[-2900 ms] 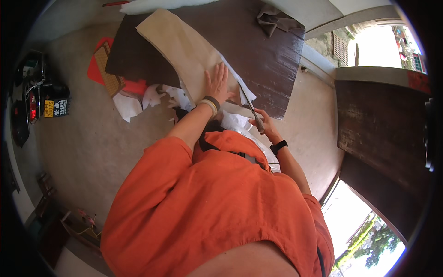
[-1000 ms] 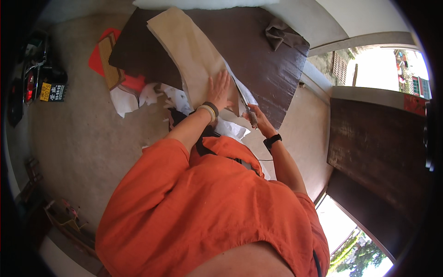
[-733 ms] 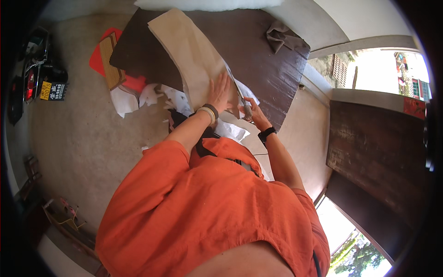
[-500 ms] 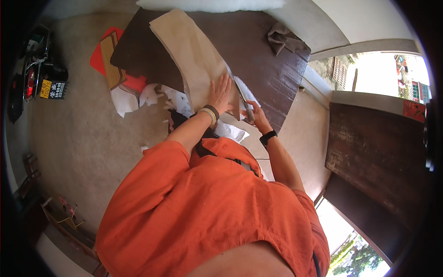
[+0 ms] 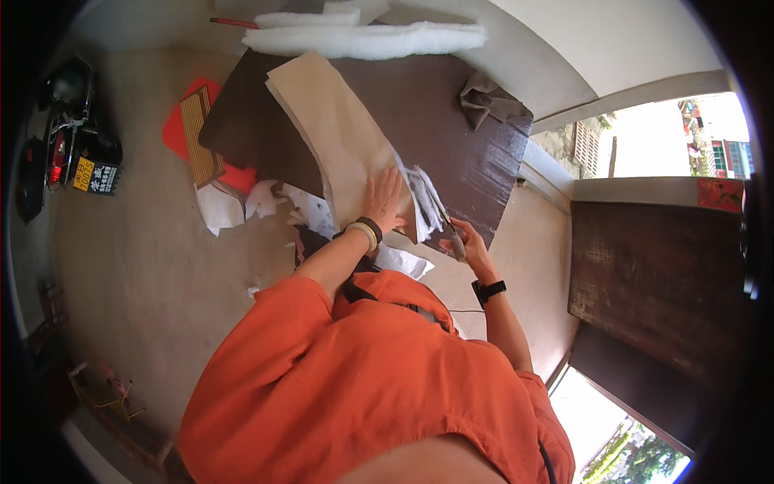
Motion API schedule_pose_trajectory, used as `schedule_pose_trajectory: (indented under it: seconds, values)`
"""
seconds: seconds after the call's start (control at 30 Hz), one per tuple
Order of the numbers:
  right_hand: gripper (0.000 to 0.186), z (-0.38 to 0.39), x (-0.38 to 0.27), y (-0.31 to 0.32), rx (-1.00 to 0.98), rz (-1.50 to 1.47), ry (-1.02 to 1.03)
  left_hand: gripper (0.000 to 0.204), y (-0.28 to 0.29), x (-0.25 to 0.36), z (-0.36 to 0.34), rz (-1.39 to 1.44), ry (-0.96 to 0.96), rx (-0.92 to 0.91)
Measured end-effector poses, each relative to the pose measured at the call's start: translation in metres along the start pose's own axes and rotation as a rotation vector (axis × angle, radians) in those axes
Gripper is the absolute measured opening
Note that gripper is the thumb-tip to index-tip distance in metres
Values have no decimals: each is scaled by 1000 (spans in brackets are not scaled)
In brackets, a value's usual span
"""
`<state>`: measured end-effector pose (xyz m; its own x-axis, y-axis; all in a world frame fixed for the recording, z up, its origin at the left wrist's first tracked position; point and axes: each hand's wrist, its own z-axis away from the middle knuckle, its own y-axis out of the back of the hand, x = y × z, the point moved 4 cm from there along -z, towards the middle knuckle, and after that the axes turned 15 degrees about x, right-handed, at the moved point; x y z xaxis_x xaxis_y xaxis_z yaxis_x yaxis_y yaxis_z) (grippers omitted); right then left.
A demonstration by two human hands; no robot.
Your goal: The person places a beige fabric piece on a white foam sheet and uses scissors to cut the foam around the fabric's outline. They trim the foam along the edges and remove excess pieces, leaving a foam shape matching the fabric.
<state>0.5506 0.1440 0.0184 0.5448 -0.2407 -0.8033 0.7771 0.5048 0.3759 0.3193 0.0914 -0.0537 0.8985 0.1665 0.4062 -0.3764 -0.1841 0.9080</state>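
A long piece of beige fabric (image 5: 330, 121), made of more than one layer, lies across the dark brown tabletop (image 5: 427, 105). My left hand (image 5: 384, 202) presses on its near end, palm down with the fingers stretched out. My right hand (image 5: 474, 248) grips a pair of scissors (image 5: 458, 244) by the handles, just right of the fabric. Their blades point away from me, along a ragged strip of white wadding (image 5: 423, 202) at the fabric's right edge. The blades partly blend with the wadding, so how far they are parted cannot be made out.
Thick white wadding (image 5: 371, 40) lies along the table's far edge. A crumpled grey-brown cloth (image 5: 484, 101) rests at the far right corner. Left of the table are a red seat (image 5: 176, 129), a striped mat (image 5: 197, 133) and white scraps (image 5: 222, 208). A dark wooden cabinet (image 5: 645, 258) stands right.
My right hand and the scissors have shifted right, away from the fabric edge, and the white strip there shows more. My left hand stays on the fabric. The view has tilted toward the far side.
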Motion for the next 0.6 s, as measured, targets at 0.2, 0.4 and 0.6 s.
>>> schedule_pose_trajectory:
  seconds: [0.2, 0.4, 0.6]
  values:
    - [62, -36, 32, 47, 368, 258, 193, 121, 7, 3, -5, 114, 55, -72]
    - [58, -80, 44, 35, 492, 411, 298, 92, 19, -9, -2, 189, -86, -18]
    - [64, -61, -2, -22, 366, 546, 587, 81, 28, -19, 1, 105, -100, 8]
